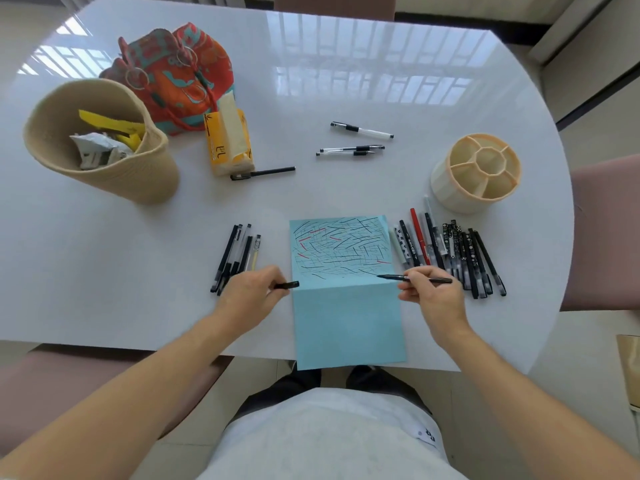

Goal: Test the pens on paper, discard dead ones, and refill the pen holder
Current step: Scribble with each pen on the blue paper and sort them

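— Basket (145, 174) first, far left, with scraps in it; is that where the dead ones go?

— I reckon so. Next to it a bag (180, 77) and a tissue pack (230, 147), with one black pen (266, 172) lying against the pack.

— And your hands?

— My left hand (247, 296) is curled round a black cap (289, 285), just in front of a small pile (235, 258) of pens. In the middle lies the paper (346, 323), blue, its far half thick with strokes. My right hand (427, 294) pinches the uncapped pen (412, 279), tip at the paper's right edge.

— What might go wrong?

— A faint new line could get lost among those scribbles, and I'd misjudge the pen. The tip sits so near the edge it could mark the tabletop (346, 188). My right wrist is close to the big pile (450, 254), so a careless sweep could mix tested with untested.

— And the holder?

— Holder (476, 173) stands far right, beyond that pile, nothing in it yet. Three clear pens (353, 147) lie apart, further back.
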